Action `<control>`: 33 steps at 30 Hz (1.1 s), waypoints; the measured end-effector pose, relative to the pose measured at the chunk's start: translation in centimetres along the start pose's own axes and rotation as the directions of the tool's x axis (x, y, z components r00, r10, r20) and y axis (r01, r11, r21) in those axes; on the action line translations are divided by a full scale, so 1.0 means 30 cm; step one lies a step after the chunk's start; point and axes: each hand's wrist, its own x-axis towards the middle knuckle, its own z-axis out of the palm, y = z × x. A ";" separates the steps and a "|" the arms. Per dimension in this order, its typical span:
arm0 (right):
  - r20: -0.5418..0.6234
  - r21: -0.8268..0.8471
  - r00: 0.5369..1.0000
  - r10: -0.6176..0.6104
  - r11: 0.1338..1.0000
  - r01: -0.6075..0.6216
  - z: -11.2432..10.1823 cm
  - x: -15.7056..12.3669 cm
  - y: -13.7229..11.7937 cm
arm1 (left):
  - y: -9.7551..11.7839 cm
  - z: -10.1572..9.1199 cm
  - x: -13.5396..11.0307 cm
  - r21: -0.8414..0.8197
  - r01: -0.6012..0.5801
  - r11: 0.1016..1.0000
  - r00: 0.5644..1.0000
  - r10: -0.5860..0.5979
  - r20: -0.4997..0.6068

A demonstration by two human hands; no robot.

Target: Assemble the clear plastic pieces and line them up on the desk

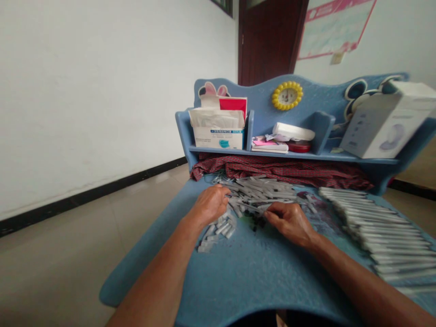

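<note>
1 blue desk (238,281), 2 bare hands over it. Nearest on the right: 1 stack of tubes (391,240), laid side by side, roughly 20 visible along the edge, overlap blocks an exact count; it sits right of the right hand, well apart from it. Caps (223,225): clear, short, a dozen or more in 1 small heap, just right of the left wrist, between the two arms. Black bits (259,223): a few, clumped just left of the right fingertips, count unclear. Right hand (293,222): thumb and fingers pinching the end of 1 thin tube (254,209), which points toward the left hand. Left hand (213,202): fingers curled in, pinching 1 small dark piece (227,195), too small to name. Hands are apart. Loose tubes (269,187): dozens, 1 crisscrossed heap, uncountable, lying between the hands and just beyond both. Behind the heap, 1 checked cloth (289,167), bunched under 1 shelf (250,136). On the shelf, left to right: 1 mask box (218,136), 1 stack of papers (269,147), 1 red tin (299,146), 1 white carton (374,131), tilted. 1 yellow clock (287,96) on the backboard. Farthest: 1 brown door (269,41), 1 poster (335,27).
</note>
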 end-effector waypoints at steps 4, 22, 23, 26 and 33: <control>0.007 0.180 0.996 0.087 0.980 -0.087 -0.003 0.005 0.014 | -0.016 -0.001 0.010 -0.044 0.078 0.996 0.992 -0.082 -0.096; 0.071 0.424 0.996 0.060 0.902 -0.084 -0.013 0.004 -0.021 | 0.017 -0.060 -0.002 -0.814 0.322 0.483 0.940 -0.267 0.213; 0.047 0.417 0.997 0.062 0.906 -0.076 -0.012 0.003 -0.024 | 0.021 -0.059 -0.002 -0.815 0.316 0.485 0.940 -0.276 0.200; -0.010 0.382 0.998 0.064 0.922 -0.055 -0.009 0.001 -0.034 | 0.035 -0.054 -0.003 -0.824 0.302 0.480 0.938 -0.301 0.169; -0.069 0.375 0.996 0.054 0.927 -0.024 0.010 0.005 -0.023 | 0.058 -0.061 -0.006 -0.834 0.297 0.465 0.938 -0.303 0.165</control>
